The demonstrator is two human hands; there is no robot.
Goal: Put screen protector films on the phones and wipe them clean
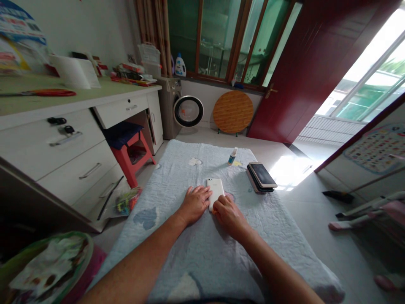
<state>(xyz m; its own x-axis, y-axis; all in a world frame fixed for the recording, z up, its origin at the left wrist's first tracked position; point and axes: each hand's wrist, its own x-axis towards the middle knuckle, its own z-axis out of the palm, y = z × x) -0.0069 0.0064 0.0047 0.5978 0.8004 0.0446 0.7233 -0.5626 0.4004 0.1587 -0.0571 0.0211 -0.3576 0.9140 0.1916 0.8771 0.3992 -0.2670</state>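
Observation:
A white smartphone lies back side up on the pale blue quilted cover. Against its left edge rests my left hand, flat with the fingers stretched out, steadying contact along that side. My right hand is closed over the phone's lower right part, its fingers curled and pressed together. A tiny bit of orange shows beneath those fingers; what it belongs to is hidden. Farther off stands a small spray bottle with a blue label. To the right, a stack of phones or tablets lies near the cover's edge.
At left are a white desk with drawers, a red stool and a bin holding used tissues. A washing machine with its door open, a round wooden tabletop and a dark red door stand beyond.

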